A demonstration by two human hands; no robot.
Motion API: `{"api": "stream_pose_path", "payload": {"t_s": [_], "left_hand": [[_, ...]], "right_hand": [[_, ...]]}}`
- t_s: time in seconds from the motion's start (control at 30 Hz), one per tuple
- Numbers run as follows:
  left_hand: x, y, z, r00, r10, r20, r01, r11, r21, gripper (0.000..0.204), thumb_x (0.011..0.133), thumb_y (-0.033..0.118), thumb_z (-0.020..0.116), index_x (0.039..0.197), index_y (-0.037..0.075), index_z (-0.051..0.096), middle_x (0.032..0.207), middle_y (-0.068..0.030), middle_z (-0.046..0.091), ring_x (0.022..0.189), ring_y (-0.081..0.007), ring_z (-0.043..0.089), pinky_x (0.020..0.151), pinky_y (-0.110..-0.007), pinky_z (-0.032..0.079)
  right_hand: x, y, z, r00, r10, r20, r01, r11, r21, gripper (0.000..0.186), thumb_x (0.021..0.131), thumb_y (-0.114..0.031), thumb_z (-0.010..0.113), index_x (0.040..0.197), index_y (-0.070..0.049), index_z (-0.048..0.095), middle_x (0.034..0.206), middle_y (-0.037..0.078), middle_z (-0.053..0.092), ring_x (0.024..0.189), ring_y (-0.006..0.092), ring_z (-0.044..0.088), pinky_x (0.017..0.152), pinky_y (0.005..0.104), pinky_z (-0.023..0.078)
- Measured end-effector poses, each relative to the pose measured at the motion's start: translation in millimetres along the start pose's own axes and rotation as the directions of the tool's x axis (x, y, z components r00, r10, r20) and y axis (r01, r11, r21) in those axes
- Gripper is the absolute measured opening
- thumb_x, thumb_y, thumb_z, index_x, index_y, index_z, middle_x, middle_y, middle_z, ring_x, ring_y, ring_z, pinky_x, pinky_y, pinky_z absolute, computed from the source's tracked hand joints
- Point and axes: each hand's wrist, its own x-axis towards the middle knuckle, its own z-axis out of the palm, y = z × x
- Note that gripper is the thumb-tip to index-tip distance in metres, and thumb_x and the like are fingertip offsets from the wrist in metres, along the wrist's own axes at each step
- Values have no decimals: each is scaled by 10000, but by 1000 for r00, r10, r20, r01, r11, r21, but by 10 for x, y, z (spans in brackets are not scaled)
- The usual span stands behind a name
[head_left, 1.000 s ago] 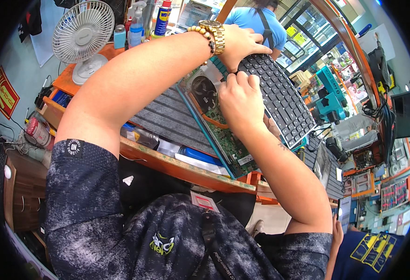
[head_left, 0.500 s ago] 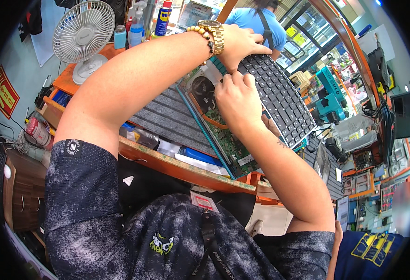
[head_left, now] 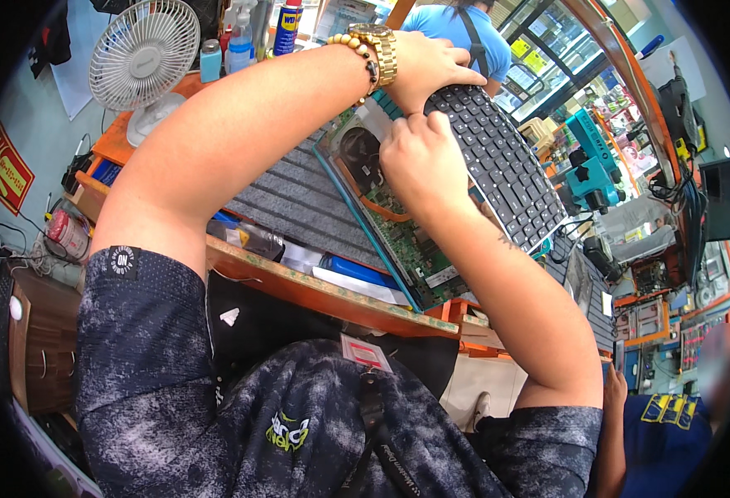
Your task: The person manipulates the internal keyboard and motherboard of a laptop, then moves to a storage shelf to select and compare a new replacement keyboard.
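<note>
My left hand (head_left: 431,70), below a gold watch and bead bracelets, grips the upper end of a black keyboard (head_left: 510,174) with silver edging, which is tilted over an opened laptop body (head_left: 415,257). That body has a teal edge, a green circuit board and a dark round part near its upper end. My right hand (head_left: 423,166) has its fingers curled at the keyboard's left edge, over the laptop body; whatever is between its fingertips is hidden. The laptop body lies on a grey ribbed mat (head_left: 282,199).
An orange-edged bench (head_left: 332,299) holds a white fan (head_left: 145,62) and bottles (head_left: 236,50) at the back left. A teal microscope (head_left: 589,153) and cables stand right. A person in blue (head_left: 452,37) is beyond the bench; a co-worker (head_left: 655,448) is at lower right.
Both my hands sit slightly higher in the picture, my right fingers a little further left. The co-worker at lower right has moved further into view.
</note>
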Motion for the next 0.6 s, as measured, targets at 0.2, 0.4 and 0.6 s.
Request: {"api": "stream_pose_path", "payload": {"t_s": [0.2,0.4,0.6], "left_hand": [[-19,-104,94,999,7,-44,-6,1000,20,1173,692,300,989,1748,246,482,1487,-139,658,1363,-373,686,1128,-491,612],[32,-133,119,997,61,-46,-62,998,-18,1131,707,293,979,1732,244,504,1546,-178,651,1372,-409,679,1169,-519,584],[-42,-48,41,997,18,-74,-19,1000,-21,1208,651,279,1026,1735,251,494,1544,-168,648,1367,-410,675,1165,-508,594]], "right_hand": [[85,113,-299,1000,-1,3,0,992,127,100,893,-174,740,825,-130,798,862,43,712,946,236,710,901,416,480],[35,493,-905,987,163,4,-158,955,252,218,894,-85,775,1107,-115,739,1059,84,717,1073,316,712,948,474,499],[-145,674,-1100,975,218,42,-221,936,274,181,890,-84,773,1067,-74,741,1076,118,707,1067,333,718,934,499,545]]}}
